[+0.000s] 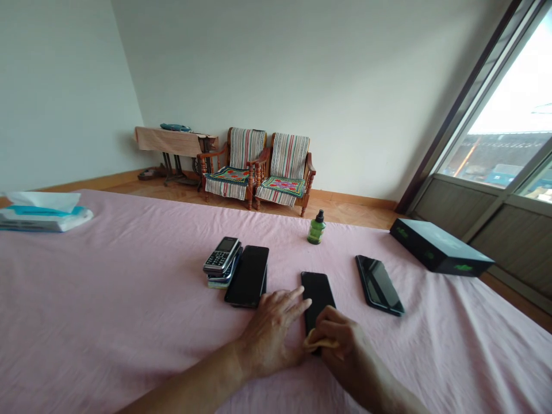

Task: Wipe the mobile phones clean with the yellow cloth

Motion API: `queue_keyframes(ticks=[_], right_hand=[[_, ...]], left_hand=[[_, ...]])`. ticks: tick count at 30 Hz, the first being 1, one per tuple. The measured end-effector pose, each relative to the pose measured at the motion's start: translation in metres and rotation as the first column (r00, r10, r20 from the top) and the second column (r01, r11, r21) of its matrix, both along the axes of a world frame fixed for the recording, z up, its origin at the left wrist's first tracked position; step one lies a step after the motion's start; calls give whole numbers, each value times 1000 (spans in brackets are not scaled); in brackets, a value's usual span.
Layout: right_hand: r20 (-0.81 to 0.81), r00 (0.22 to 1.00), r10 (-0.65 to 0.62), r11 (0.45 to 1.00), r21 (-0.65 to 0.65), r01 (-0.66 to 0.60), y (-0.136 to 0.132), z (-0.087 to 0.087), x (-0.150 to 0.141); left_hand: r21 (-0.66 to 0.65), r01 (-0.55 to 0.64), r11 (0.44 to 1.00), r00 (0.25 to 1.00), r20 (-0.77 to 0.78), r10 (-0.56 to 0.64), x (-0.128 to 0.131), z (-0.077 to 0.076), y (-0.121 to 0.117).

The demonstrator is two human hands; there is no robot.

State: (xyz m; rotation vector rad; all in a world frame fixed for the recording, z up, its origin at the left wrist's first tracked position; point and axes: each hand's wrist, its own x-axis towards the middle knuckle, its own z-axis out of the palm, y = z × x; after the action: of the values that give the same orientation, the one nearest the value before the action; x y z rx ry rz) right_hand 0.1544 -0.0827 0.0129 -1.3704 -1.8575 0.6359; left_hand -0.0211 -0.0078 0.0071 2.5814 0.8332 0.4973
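Note:
A black smartphone (317,290) lies flat on the pink cloth in front of me. My left hand (276,328) rests at its left edge, fingers spread, with fingertips touching the phone's side. Bunched in my right hand (338,339) is a yellowish cloth (319,342), pressed on the lower part of the screen. The phone's lower end is partly hidden by the cloth and my right hand. Left of my hands, a large black smartphone (248,276) lies on top of another device. Beside it, a silver keypad phone (222,255) tops a small stack of phones.
To the right lies another dark smartphone (379,284) with a reflective screen. A green spray bottle (316,228) stands farther back. A black box (440,246) sits at the right edge, and a tissue pack (43,217) at far left. Two wooden chairs (282,167) stand beyond.

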Motion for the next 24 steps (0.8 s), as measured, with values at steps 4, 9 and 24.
queue_keyframes(ticks=[4,9,24], right_hand=[[-59,995,-81,997,-18,81,-9,-5,22],[57,998,-7,1000,-23,8,-21,-10,27],[138,982,-129,991,54,122,-35,-31,41]], left_hand=[[-4,96,995,995,-24,-96,-1,5,1],[-26,133,991,991,-18,-133,0,9,2],[-10,115,993,993,-2,-115,-1,2,1]])
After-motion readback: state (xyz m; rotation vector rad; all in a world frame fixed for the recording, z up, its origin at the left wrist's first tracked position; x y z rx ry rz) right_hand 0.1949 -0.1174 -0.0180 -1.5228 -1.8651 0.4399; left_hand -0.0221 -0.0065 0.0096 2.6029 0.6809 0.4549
